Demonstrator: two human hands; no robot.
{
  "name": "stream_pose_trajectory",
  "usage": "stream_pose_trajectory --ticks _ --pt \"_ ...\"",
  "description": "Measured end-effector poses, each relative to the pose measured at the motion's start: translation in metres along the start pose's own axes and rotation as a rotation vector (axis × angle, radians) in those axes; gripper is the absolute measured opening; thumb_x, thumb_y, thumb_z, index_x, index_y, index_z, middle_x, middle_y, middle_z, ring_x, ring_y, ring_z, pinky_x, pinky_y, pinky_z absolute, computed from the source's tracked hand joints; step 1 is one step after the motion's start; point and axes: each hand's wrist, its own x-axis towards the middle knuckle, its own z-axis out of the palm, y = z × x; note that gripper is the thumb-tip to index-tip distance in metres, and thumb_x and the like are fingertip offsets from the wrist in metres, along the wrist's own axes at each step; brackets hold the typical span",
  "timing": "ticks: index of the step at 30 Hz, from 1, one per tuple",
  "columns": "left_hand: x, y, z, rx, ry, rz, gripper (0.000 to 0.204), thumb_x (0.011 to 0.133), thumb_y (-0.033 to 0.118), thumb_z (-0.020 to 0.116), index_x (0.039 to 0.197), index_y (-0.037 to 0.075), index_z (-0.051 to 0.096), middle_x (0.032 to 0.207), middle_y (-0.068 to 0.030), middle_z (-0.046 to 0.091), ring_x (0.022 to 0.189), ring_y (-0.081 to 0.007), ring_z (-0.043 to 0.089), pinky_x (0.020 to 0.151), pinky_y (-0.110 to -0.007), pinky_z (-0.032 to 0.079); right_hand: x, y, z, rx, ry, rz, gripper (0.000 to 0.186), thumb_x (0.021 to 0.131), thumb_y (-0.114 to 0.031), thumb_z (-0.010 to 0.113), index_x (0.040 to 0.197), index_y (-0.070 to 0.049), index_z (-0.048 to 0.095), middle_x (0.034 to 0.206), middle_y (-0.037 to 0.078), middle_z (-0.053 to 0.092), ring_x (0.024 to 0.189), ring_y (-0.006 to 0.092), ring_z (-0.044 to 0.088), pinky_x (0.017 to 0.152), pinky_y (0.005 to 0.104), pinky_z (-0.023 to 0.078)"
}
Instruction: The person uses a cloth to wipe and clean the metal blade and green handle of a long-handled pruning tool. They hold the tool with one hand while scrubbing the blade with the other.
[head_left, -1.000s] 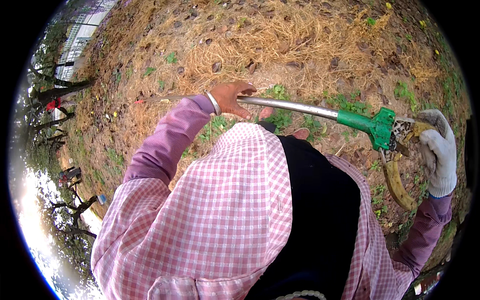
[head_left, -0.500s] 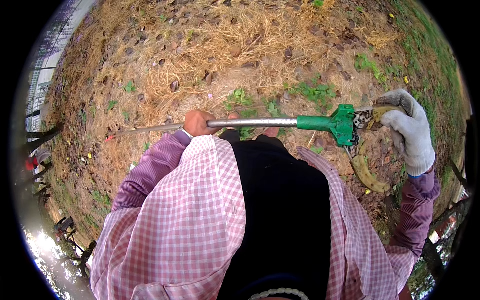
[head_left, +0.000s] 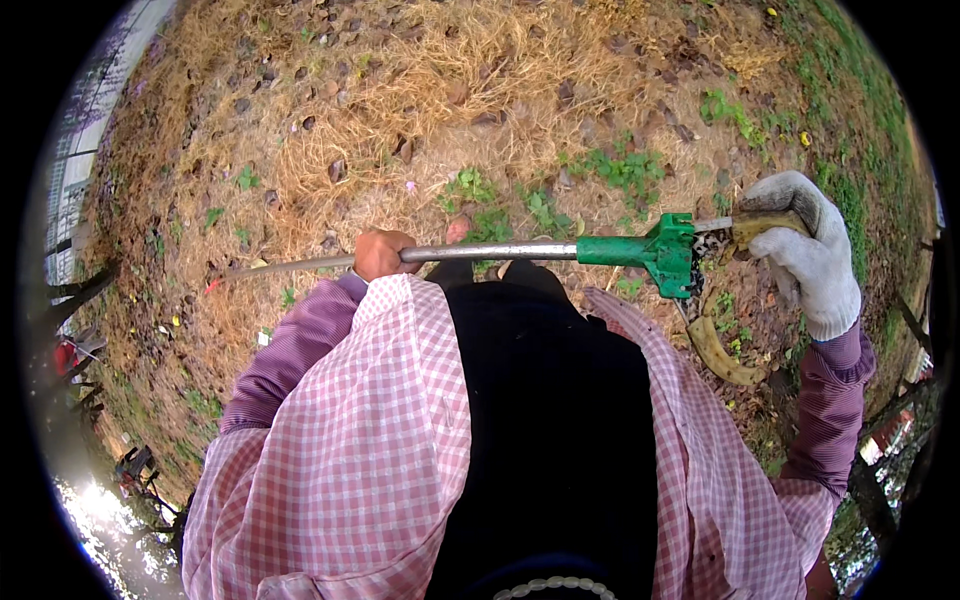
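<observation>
Left fingers (head_left: 382, 245) wrapped round pole (head_left: 490, 252) | right fingers (head_left: 797, 188) curled round yellow grip (head_left: 768, 226) | green head (head_left: 666, 256) between

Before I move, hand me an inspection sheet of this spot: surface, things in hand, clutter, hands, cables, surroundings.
Surface: brown ground with straw-coloured dry grass and low green leafy plants.
Things in hand: long silver metal shaft, joined at its right to a blocky green head, with a worn yellowish upper handle and a curved yellowish lower handle beyond.
Clutter: scattered dry brown leaves.
Hands: bare left hand closed around the shaft; right hand, in a whitish knit glove, closed on the upper handle, off the lower one.
Cables: nothing seen.
Surroundings: dark tree trunk at the left edge; blurred red item nearby, unclear.
</observation>
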Motion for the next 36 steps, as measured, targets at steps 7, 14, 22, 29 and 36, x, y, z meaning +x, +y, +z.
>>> stream_pose_trajectory --ticks 7,14,22,29,36 --pt "-0.005 0.005 0.004 0.171 0.203 -0.001 0.035 0.071 0.027 0.074 0.051 0.007 0.055 0.046 -0.0088 0.049 0.038 -0.0238 0.049 0.038 -0.034 0.038 0.003 0.018 0.004 -0.004 -0.035 -0.202 0.032 0.067 0.000 0.066 0.097 0.002 0.055 0.080 0.008 0.062 0.038 0.0059 0.044 0.034 0.0188 0.033" --pt "-0.005 0.009 -0.006 0.174 0.221 -0.047 0.032 0.069 0.021 0.073 0.049 0.007 0.052 0.048 -0.0089 0.049 0.040 -0.0255 0.050 0.039 -0.035 0.039 -0.012 0.009 0.010 -0.017 -0.043 -0.071 0.035 0.066 0.008 0.066 0.098 0.003 0.054 0.084 0.011 0.064 0.051 0.0116 0.057 0.041 0.0215 0.043" --pt "-0.010 0.010 0.011 0.202 0.344 -0.018 0.040 0.071 0.021 0.074 0.047 0.006 0.046 0.043 -0.0070 0.043 0.036 -0.0202 0.041 0.036 -0.033 0.033 -0.004 -0.009 0.008 -0.639 -0.226 -0.386 0.029 0.062 0.005 0.068 0.089 -0.002 0.058 0.071 0.007 0.059 0.063 0.0179 0.060 0.056 0.0292 0.046" --pt "-0.011 0.020 0.016 0.224 0.367 -0.018 0.042 0.072 0.020 0.073 0.046 0.007 0.043 0.042 -0.0058 0.042 0.035 -0.0190 0.040 0.035 -0.033 0.032 -0.011 -0.011 0.028 -0.871 -0.091 -0.449 0.023 0.064 0.001 0.060 0.086 -0.005 0.059 0.067 0.009 0.058 0.058 0.0250 0.059 0.054 0.0301 0.045" --pt "-0.007 0.020 0.016 0.232 0.391 -0.031 0.042 0.071 0.019 0.073 0.046 0.007 0.042 0.043 -0.0065 0.041 0.036 -0.0204 0.040 0.036 -0.034 0.031 -0.008 0.007 0.021 -0.619 -0.091 -0.377 0.027 0.064 0.002 0.057 0.090 -0.003 0.062 0.068 0.007 0.061 0.056 0.0130 0.057 0.054 0.0248 0.044"
